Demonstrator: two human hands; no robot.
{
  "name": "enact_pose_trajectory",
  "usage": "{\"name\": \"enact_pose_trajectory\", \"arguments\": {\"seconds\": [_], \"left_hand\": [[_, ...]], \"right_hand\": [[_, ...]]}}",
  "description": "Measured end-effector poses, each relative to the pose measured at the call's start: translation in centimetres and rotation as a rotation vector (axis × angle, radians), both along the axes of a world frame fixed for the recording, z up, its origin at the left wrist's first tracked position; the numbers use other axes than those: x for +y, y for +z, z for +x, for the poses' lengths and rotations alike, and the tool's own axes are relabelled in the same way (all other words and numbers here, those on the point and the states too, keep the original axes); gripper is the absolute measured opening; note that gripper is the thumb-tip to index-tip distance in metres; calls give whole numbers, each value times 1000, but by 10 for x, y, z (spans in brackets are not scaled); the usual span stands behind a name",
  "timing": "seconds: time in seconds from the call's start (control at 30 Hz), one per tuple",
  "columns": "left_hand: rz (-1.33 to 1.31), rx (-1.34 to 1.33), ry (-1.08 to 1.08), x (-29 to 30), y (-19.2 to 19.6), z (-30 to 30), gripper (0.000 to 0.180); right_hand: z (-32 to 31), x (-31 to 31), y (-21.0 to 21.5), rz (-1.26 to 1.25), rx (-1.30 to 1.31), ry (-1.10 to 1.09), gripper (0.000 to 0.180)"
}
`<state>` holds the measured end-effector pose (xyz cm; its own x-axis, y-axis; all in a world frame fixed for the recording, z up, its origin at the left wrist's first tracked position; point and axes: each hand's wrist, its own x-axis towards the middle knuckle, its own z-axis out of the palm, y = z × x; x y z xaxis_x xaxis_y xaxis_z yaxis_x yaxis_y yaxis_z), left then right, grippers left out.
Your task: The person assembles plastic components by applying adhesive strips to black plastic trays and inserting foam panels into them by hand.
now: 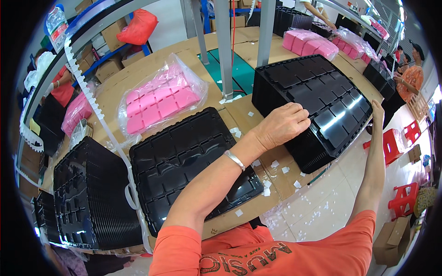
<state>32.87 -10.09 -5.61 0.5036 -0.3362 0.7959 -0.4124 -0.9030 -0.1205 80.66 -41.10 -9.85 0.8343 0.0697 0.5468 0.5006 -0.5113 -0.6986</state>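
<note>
A tall stack of black plastic trays (313, 99) with divided compartments stands at the right of the cardboard-covered bench. My left hand (286, 123) is closed, fingers curled together over the stack's near left edge; anything pinched in it is hidden. At the stack's right end, my right hand (377, 111) is against the rim, its fingers mostly hidden. Left of the stack a single-looking black tray (184, 156) lies flat on the bench, partly behind my left forearm. Pink divided trays in a clear plastic bag (161, 99) lie beyond it.
Another black tray stack (94, 198) stands at the left. Grey metal posts (225, 50) rise from the bench beside a green mat (235, 69). White scraps litter the bench and floor. Red stools (404, 198) and a cardboard box (391, 241) are at the right. Other people work nearby.
</note>
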Motion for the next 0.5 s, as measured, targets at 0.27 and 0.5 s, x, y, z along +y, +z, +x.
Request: {"name": "enact_pose_trajectory", "arguments": {"seconds": [0.27, 0.5], "left_hand": [[-101, 70, 16, -5, 3, -11, 17], [-87, -489, 537, 87, 27, -138, 30]], "right_hand": [[7, -5, 19, -507, -92, -304, 35], [-225, 102, 88, -101, -480, 429, 31]]}}
